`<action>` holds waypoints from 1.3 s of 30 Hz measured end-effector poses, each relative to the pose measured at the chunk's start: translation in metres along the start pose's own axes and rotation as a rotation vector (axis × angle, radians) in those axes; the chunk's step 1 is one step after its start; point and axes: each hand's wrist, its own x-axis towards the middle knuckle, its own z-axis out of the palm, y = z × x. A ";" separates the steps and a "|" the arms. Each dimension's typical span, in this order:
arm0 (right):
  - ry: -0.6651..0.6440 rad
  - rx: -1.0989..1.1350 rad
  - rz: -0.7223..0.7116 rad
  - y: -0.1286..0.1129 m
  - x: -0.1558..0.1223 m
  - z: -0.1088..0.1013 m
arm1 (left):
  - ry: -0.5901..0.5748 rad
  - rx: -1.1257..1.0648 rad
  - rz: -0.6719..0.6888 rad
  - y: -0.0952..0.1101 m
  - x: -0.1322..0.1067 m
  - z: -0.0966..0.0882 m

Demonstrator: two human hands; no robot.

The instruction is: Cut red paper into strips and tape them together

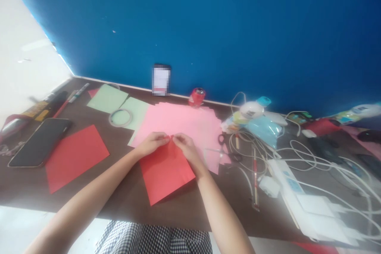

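Observation:
A sheet of red paper point(166, 170) lies in front of me, its far edge pinched between both hands. My left hand point(153, 143) closes on that edge from the left, thumb and fingers together. Close beside it, my right hand point(186, 145) grips the same edge from the right. Under and beyond the hands spreads a stack of pink paper point(181, 117). To the right of the stack rests a pair of scissors point(222, 149). A second red sheet point(77, 156) lies flat to the left.
Green papers point(108, 97) and a tape roll point(120, 118) lie back left, near a dark phone point(40, 143). A red round container point(197, 97) stands by the blue wall. White cables point(297, 158), a power strip point(285, 182) and a pencil point(255, 178) crowd the right side.

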 end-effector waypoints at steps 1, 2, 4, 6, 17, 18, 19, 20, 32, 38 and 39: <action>-0.008 -0.002 0.000 0.000 0.000 -0.001 | 0.000 0.002 -0.003 0.000 0.000 0.000; -0.017 -0.007 0.001 0.001 0.000 -0.002 | 0.003 0.007 -0.007 -0.001 0.000 0.000; -0.040 -0.024 0.010 0.001 0.000 -0.004 | 0.011 0.022 -0.021 -0.002 0.000 0.000; -0.064 -0.050 0.015 0.000 -0.001 -0.006 | 0.020 0.036 -0.031 -0.003 0.001 0.000; -0.077 -0.016 -0.023 -0.002 -0.004 -0.003 | 0.009 -0.042 -0.047 -0.003 0.000 -0.001; -0.075 -0.015 -0.021 -0.002 -0.004 -0.003 | 0.009 -0.047 -0.045 -0.003 0.000 -0.001; -0.074 -0.015 -0.019 -0.002 -0.004 -0.003 | 0.011 -0.048 -0.042 -0.003 0.000 -0.001; -0.076 -0.014 -0.016 -0.003 -0.005 -0.003 | 0.013 -0.047 -0.040 -0.003 0.000 -0.001; -0.094 -0.022 0.002 -0.001 -0.004 -0.006 | 0.025 -0.006 -0.054 0.001 0.000 -0.003; -0.100 -0.007 -0.005 -0.001 -0.003 -0.006 | 0.026 -0.027 -0.069 0.002 -0.001 -0.003; -0.100 -0.009 -0.008 -0.001 -0.003 -0.006 | 0.027 -0.025 -0.066 0.002 -0.001 -0.004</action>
